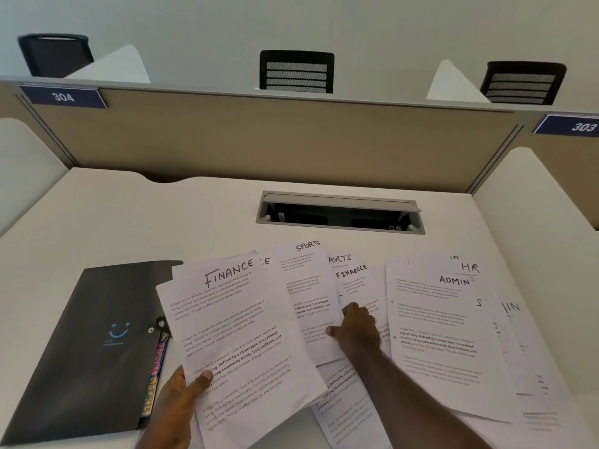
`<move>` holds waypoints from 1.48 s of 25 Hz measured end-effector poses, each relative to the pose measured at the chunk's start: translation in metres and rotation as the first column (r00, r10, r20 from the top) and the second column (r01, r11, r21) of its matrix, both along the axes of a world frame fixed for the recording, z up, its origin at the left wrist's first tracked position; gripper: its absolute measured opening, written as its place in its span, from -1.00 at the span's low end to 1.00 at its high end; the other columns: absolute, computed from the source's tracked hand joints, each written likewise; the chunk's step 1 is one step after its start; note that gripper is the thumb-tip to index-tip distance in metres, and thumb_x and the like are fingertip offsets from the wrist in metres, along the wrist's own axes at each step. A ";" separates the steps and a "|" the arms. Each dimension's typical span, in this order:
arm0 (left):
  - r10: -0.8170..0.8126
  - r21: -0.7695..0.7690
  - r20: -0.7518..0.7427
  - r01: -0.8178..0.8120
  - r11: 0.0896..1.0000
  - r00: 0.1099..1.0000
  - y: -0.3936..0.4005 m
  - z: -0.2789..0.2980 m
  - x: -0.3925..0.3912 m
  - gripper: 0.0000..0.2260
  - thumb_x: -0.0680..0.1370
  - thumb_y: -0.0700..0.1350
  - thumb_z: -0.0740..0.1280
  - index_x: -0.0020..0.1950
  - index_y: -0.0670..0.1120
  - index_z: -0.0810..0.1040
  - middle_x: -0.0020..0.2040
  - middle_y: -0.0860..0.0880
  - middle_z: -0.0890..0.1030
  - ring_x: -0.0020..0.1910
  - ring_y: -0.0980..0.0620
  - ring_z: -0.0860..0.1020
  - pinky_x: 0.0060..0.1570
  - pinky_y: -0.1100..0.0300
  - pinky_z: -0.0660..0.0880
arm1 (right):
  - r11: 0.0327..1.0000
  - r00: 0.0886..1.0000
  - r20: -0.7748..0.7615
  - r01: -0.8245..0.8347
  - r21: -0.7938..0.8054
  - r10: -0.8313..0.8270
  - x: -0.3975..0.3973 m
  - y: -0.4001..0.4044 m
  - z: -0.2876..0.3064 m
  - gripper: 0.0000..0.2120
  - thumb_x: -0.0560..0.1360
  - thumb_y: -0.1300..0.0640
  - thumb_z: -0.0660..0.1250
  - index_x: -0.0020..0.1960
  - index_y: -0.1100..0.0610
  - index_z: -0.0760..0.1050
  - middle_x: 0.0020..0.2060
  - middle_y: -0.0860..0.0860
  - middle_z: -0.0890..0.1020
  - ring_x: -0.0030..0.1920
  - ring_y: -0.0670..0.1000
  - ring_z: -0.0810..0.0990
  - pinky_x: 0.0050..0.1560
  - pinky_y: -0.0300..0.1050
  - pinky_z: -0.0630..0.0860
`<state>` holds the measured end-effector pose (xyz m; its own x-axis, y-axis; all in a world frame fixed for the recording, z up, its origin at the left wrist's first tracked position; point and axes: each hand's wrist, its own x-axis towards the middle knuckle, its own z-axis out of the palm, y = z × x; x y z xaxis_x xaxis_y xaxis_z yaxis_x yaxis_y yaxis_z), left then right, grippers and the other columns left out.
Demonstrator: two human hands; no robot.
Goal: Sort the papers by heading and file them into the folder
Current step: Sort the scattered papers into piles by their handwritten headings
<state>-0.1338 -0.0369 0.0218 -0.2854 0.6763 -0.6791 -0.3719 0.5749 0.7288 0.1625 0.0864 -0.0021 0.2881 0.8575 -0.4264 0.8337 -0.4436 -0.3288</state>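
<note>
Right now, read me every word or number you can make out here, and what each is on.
"FINANCE": sheet held by left hand
"SPORTS": sheet
"FINANCE": small sheet by right hand
"ADMIN": sheet
"HR": sheet
"SPORTS": folder tab
"304": sign
"303": sign
Printed paragraphs, folder logo text: too small.

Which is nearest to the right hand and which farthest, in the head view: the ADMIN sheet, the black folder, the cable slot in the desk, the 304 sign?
From the right hand, nearest first:
1. ADMIN sheet, just to its right on the desk.
2. Cable slot, straight behind it, mid-desk.
3. Black folder, far left, beside the left hand.
4. 304 sign, up on the partition, far left.
</note>
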 end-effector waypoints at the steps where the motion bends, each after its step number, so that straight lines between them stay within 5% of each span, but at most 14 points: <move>1: 0.002 -0.004 0.008 -0.002 1.000 1.000 -0.001 0.000 -0.001 -0.66 0.52 -0.24 0.39 0.28 -0.05 0.50 0.10 -0.22 0.68 0.06 -0.35 0.64 0.08 -0.39 0.51 | 1.000 1.000 -0.021 0.000 0.009 0.000 0.002 -0.001 -0.002 -0.49 0.40 -0.10 0.45 0.23 0.08 0.39 0.15 0.05 0.51 0.18 0.09 0.48 0.09 0.02 0.50; 4: 0.004 -0.004 0.011 -0.004 1.000 1.000 -0.002 0.002 -0.003 -0.66 0.53 -0.28 0.37 0.30 -0.11 0.48 0.12 -0.24 0.66 0.06 -0.36 0.63 0.11 -0.38 0.50 | 0.989 0.971 -0.221 0.115 0.094 -0.092 0.009 -0.005 -0.005 -0.78 0.42 -0.01 0.42 -0.02 0.07 0.52 -0.07 0.00 0.63 -0.05 0.04 0.58 0.01 0.04 0.57; 6: 0.010 0.003 0.014 -0.010 1.000 1.000 -0.003 0.003 -0.004 -0.67 0.54 -0.29 0.35 0.30 -0.13 0.48 0.13 -0.24 0.66 0.07 -0.36 0.62 0.13 -0.38 0.49 | 0.976 0.942 -0.307 0.179 0.125 -0.133 0.020 -0.004 -0.002 -0.79 0.39 -0.01 0.44 -0.07 0.09 0.57 -0.14 -0.02 0.65 -0.11 0.04 0.60 -0.04 -0.04 0.57; 15: 0.059 0.021 0.048 -0.060 0.998 0.997 -0.007 0.000 -0.005 -0.65 0.54 -0.31 0.35 0.32 -0.14 0.49 0.16 -0.24 0.65 0.12 -0.35 0.60 0.16 -0.37 0.47 | 0.950 0.981 -0.184 0.119 0.288 -0.067 0.130 -0.015 0.044 -0.73 0.56 0.04 0.29 0.08 0.22 0.60 0.04 0.19 0.66 0.01 0.17 0.59 -0.05 -0.14 0.37; 23: 0.029 0.048 0.024 -0.030 0.998 0.999 -0.004 0.008 0.002 -0.75 0.56 -0.30 0.33 0.21 -0.09 0.54 0.08 -0.20 0.68 0.08 -0.32 0.62 0.14 -0.34 0.50 | 0.935 0.983 -0.025 0.180 0.306 -0.181 0.176 -0.061 0.043 -0.65 0.60 0.06 0.19 0.25 0.25 0.53 0.19 0.25 0.59 0.16 0.31 0.53 0.25 0.10 0.41; 25: 0.021 0.059 0.028 -0.023 0.998 0.999 -0.004 0.011 0.001 -0.75 0.56 -0.30 0.32 0.20 -0.07 0.54 0.09 -0.20 0.68 0.08 -0.33 0.62 0.14 -0.35 0.49 | 0.886 0.964 -0.129 0.266 0.380 -0.234 0.168 -0.063 0.046 -0.69 0.60 0.11 0.20 0.22 0.28 0.54 0.16 0.25 0.60 0.14 0.31 0.54 0.24 0.11 0.42; 27: 0.024 0.071 0.045 -0.027 0.997 0.999 -0.004 0.015 -0.002 -0.72 0.56 -0.31 0.32 0.21 -0.03 0.55 0.11 -0.20 0.68 0.11 -0.34 0.61 0.17 -0.38 0.46 | 0.830 0.890 -0.389 0.396 0.394 -0.240 0.150 -0.061 0.053 -0.76 0.59 0.18 0.23 0.14 0.29 0.57 0.08 0.23 0.63 0.07 0.23 0.56 0.22 0.08 0.43; 30: 0.050 0.088 0.123 -0.061 0.994 0.991 -0.004 0.017 -0.014 -0.68 0.56 -0.33 0.29 0.22 -0.01 0.55 0.17 -0.20 0.65 0.17 -0.35 0.57 0.24 -0.41 0.39 | 0.817 0.716 -0.675 0.491 0.303 -0.180 0.098 -0.061 0.060 -0.85 0.57 0.24 0.26 0.05 0.18 0.59 -0.15 -0.05 0.64 -0.08 0.02 0.58 0.00 -0.17 0.50; 32: 0.081 0.097 0.182 -0.100 0.990 0.980 -0.004 0.017 -0.023 -0.62 0.54 -0.34 0.28 0.33 -0.07 0.50 0.23 -0.24 0.61 0.22 -0.37 0.54 0.23 -0.42 0.40 | 0.881 0.688 -0.713 0.411 0.234 -0.132 0.061 -0.063 0.051 -0.85 0.57 0.21 0.26 0.03 0.07 0.60 -0.17 -0.17 0.64 -0.10 -0.11 0.60 -0.08 -0.28 0.47; 34: 0.103 0.115 0.192 -0.127 0.985 0.976 -0.005 0.016 -0.031 -0.57 0.53 -0.32 0.27 0.39 -0.11 0.46 0.26 -0.25 0.59 0.24 -0.38 0.53 0.10 -0.36 0.50 | 0.955 0.723 -0.687 0.248 0.163 -0.070 0.027 -0.064 0.030 -0.87 0.58 0.05 0.25 0.00 -0.01 0.58 -0.14 -0.11 0.67 -0.07 -0.05 0.63 -0.02 -0.17 0.56; 37: 0.125 0.129 0.194 -0.151 0.980 0.973 -0.005 0.015 -0.039 -0.59 0.57 -0.33 0.23 0.41 -0.13 0.44 0.25 -0.25 0.59 0.24 -0.37 0.53 -0.02 -0.24 0.57 | 0.999 0.802 -0.596 -0.022 0.046 0.045 -0.013 -0.066 0.011 -0.58 0.54 -0.23 0.13 0.11 0.04 0.57 -0.02 -0.03 0.66 -0.01 -0.01 0.62 0.06 0.00 0.58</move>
